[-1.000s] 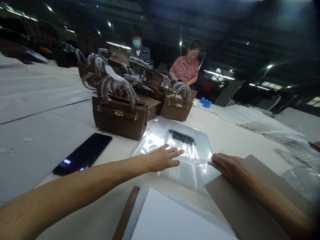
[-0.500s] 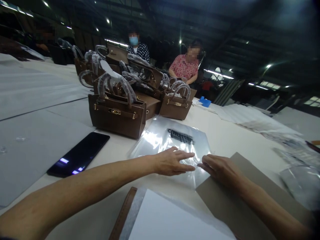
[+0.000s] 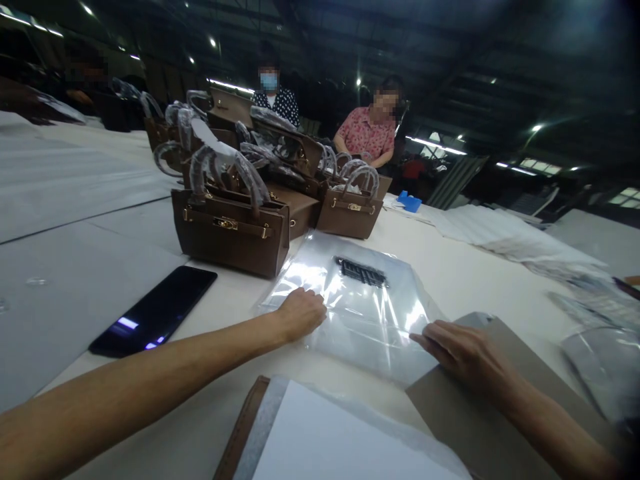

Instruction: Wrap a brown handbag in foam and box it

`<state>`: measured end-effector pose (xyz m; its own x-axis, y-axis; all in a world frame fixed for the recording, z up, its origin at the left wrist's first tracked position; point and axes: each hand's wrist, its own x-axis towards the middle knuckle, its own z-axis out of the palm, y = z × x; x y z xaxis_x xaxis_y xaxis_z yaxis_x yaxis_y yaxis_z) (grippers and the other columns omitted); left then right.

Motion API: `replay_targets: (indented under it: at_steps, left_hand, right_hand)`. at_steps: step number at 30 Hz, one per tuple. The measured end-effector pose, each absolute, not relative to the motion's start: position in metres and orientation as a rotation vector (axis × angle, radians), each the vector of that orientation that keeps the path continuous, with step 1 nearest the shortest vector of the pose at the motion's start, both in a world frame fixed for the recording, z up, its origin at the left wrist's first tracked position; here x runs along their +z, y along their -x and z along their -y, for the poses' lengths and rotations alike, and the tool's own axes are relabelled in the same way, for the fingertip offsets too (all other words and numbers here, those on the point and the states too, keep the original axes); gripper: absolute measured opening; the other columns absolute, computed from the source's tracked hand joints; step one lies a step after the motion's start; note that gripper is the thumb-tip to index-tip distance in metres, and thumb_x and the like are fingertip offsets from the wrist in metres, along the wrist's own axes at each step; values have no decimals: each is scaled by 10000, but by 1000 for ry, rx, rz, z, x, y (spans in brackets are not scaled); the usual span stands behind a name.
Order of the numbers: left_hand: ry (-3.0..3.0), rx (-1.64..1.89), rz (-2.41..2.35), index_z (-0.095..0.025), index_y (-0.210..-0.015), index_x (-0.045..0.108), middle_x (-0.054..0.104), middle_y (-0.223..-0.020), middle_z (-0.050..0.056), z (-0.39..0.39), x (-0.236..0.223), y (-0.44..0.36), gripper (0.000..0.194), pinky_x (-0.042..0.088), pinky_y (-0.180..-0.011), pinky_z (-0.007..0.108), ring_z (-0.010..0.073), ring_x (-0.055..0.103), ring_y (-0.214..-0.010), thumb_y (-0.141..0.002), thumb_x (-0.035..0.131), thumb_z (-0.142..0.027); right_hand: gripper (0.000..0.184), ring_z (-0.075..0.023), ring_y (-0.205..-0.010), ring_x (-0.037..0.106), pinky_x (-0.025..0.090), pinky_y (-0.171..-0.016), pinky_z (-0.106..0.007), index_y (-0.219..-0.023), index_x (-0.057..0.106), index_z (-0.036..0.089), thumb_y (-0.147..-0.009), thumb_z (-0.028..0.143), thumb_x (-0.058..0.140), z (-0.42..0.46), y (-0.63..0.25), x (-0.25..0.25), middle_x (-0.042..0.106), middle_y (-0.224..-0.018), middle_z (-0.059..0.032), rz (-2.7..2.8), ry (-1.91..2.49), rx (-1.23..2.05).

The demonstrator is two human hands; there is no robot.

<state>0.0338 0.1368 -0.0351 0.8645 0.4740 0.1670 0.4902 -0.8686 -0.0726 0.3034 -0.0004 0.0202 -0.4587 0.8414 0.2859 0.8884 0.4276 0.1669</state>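
Note:
A clear plastic bag [image 3: 367, 300] with a black printed label lies flat on the white table in front of me. My left hand [image 3: 300, 312] rests on the bag's near left edge with its fingers curled in, seemingly pinching the plastic. My right hand [image 3: 463, 353] lies at the bag's near right corner, fingers together on the plastic, over a grey-brown cardboard sheet [image 3: 500, 407]. The bag's right edge is lifted a little above the cardboard.
Several brown handbags [image 3: 230, 230] with plastic-wrapped handles stand just beyond the bag. A black phone [image 3: 155, 310] lies to the left. A white sheet and brown strap [image 3: 320, 440] lie near me. Two people [image 3: 367, 133] sit across the table; more plastic bags [image 3: 595, 347] lie at right.
My left hand has drawn back from the bag's middle to its left edge and curled shut. My right hand slid right to the bag's corner. The bag's right side has risen slightly.

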Motion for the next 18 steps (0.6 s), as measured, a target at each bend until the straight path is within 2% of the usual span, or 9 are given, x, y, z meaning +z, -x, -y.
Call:
replay_targets:
  at_steps: [3, 5, 8, 11, 14, 18]
  left_hand:
    - [2936, -201, 788, -147, -848, 608, 615, -846, 65, -130, -32, -24, 203, 458, -658, 351, 235, 590, -785, -789, 583, -340]
    - [2944, -196, 836, -138, -1036, 544, 592, -932, 68, -125, -30, -26, 465, 471, -626, 338, 236, 585, -793, -698, 665, -433]
    - [2950, -189, 909, -100, -1257, 353, 550, -1041, 91, -122, -28, -34, 884, 486, -607, 340, 246, 577, -826, -574, 727, -518]
    - [2957, -167, 941, -83, -1311, 272, 526, -1098, 116, -122, -25, -42, 1045, 496, -624, 358, 264, 562, -865, -505, 750, -546]
    - [2961, -143, 951, -72, -1329, 247, 513, -1127, 141, -120, -21, -46, 1098, 497, -634, 372, 277, 550, -876, -479, 763, -536]
    - [2962, -139, 918, -80, -1342, 226, 477, -1193, 163, -115, -19, -46, 1050, 493, -684, 390, 292, 532, -932, -526, 769, -457]
  right_hand:
    - [300, -128, -587, 525, 334, -541, -258, -878, 511, 191, -905, 450, 362, 5, -305, 21, 563, -784, -9, 2381, 1803, -506]
    - [437, -201, -650, 587, 371, -525, -293, -1013, 501, 216, -869, 580, 307, 4, -301, 30, 602, -890, -35, 2175, 2143, -597]
    - [608, -319, -662, 600, 410, -522, -381, -982, 526, 229, -788, 723, 229, 1, -294, 53, 621, -724, -54, 1850, 2628, -567]
    - [695, -370, -748, 601, 444, -597, -469, -1044, 528, 237, -742, 776, 209, 8, -294, 65, 643, -814, -75, 1705, 2753, -478]
    - [648, -361, -812, 603, 464, -671, -500, -1182, 481, 235, -779, 707, 294, 29, -299, 55, 631, -982, -88, 1770, 2686, -402]
    - [477, -262, -1050, 544, 478, -836, -394, -1335, 343, 340, -867, 410, 394, 70, -321, 46, 527, -1219, -47, 2128, 2279, 165]
